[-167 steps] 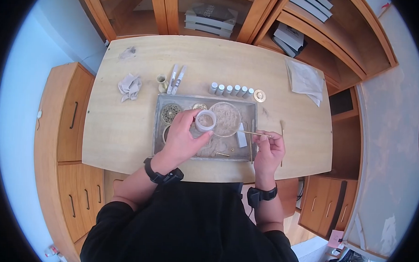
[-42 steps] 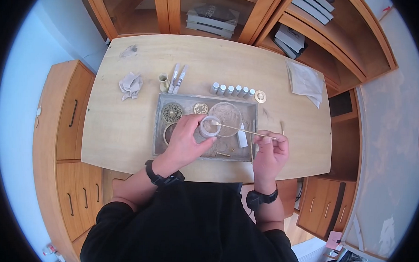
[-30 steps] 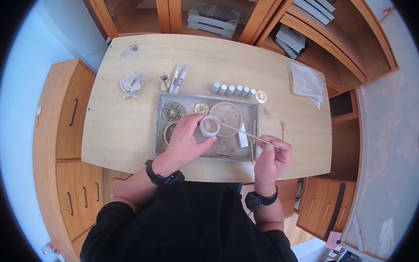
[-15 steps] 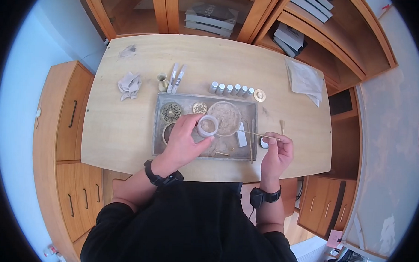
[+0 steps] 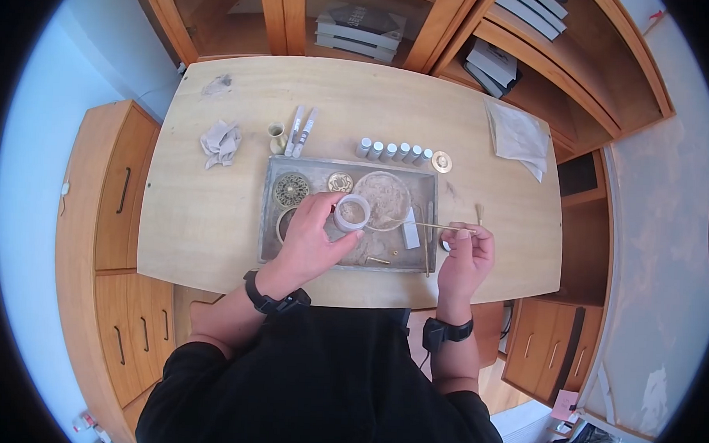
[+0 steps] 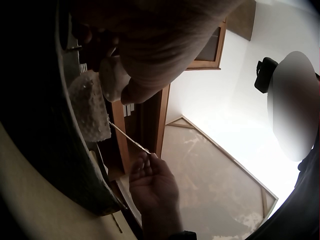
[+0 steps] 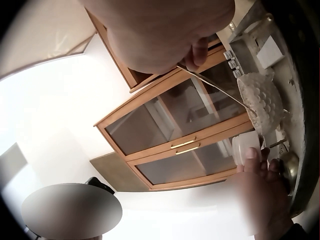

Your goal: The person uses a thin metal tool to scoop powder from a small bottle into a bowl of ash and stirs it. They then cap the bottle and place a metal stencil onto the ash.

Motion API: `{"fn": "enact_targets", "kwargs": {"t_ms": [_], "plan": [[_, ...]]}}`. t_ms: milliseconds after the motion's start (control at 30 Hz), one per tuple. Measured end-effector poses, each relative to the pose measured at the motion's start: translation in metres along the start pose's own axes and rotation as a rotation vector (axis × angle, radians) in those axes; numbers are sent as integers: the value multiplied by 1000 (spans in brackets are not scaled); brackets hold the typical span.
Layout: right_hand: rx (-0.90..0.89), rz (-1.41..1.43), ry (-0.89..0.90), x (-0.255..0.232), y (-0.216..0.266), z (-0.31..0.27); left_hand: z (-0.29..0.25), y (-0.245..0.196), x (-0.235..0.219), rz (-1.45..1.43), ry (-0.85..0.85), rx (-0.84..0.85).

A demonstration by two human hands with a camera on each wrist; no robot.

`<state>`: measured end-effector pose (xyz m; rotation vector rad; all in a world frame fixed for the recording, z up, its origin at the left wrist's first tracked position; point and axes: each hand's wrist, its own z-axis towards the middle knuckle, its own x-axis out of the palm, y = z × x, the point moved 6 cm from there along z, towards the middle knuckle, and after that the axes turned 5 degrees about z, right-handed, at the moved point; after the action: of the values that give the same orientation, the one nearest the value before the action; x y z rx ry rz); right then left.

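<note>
My left hand [image 5: 309, 234] grips a small translucent jar [image 5: 340, 223] of greyish-brown powder between thumb and fingers, over the tray. A thin brass-coloured rod [image 5: 432, 225] is pinched in my right hand [image 5: 464, 263]. The rod's far end reaches over the right side of a round bowl [image 5: 409, 198] filled with pale ash. In the right wrist view the rod's end overlaps the rim of this knobbly glass bowl [image 7: 264, 100], and the white jar [image 7: 246, 147] is close beside it. The left wrist view also shows the rod [image 6: 129, 137] slanting to the bowl.
The grey tray [image 5: 270, 172] holds a pierced brass lid [image 5: 291, 190], a brass disc [image 5: 340, 182], a white card [image 5: 410, 230] and small brass tools. Several vials [image 5: 389, 152], a brass vase [image 5: 276, 137], two tubes and crumpled cloth [image 5: 220, 143] stand behind and left. A brush [image 5: 480, 215] lies right.
The rod's tip was in the jar 1.4 seconds ago; it has since moved right, to the bowl. The right hand has shifted slightly right; the left hand keeps hold of the jar.
</note>
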<state>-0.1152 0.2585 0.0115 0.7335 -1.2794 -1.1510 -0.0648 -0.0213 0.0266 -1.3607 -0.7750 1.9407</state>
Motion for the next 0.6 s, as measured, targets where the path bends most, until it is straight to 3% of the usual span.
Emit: {"fn": "enact_targets", "kwargs": {"t_ms": [267, 600], "plan": [[-39, 276, 4, 13, 16, 5, -1, -1, 0, 21, -15, 13], [-55, 54, 186, 45, 14, -14, 0, -4, 0, 10, -12, 15]]}}
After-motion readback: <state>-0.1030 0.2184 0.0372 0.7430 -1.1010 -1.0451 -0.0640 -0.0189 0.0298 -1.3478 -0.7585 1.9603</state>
